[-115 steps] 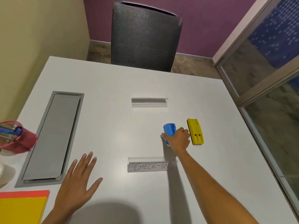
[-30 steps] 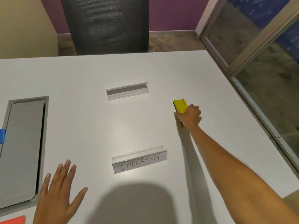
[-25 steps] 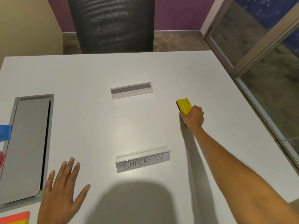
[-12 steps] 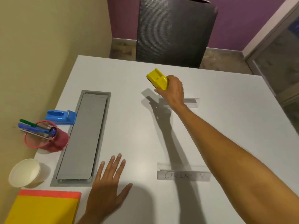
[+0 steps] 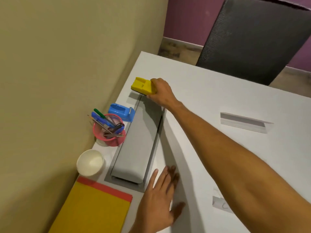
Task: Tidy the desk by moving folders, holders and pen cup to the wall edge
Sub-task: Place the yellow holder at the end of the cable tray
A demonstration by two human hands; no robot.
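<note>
The right hand point(image 5: 160, 91) reaches across the white desk point(image 5: 218, 101) with its arm stretched long, fingers wrapped round one end of the yellow holder point(image 5: 143, 86). The holder is tilted and lifted off the surface, hanging over the far end of the grey hatch point(image 5: 138, 145) near the wall point(image 5: 67, 64), with its shadow on the desk just below. The left hand point(image 5: 159, 199) lies flat and spread on the desk, palm down, holding nothing, just beside the near end of the hatch.

Along the wall edge there is a row of things. The blue holder point(image 5: 122, 112) sits between the wall and the hatch, touching the hatch's rim or very nearly so. Just nearer stands the pink mesh pen cup point(image 5: 109, 133), stuffed with pens and a pencil. Then comes a white paper cup point(image 5: 90, 163), upright, and nearest of all the folders point(image 5: 94, 207), yellow on top with a red one showing at its edge.

Out on the open desk lies a folded sign point(image 5: 244, 121), well apart from the hands, and another sign point(image 5: 220, 201) peeks out from under the right forearm. A dark mesh chair point(image 5: 252, 34) stands at the far side
</note>
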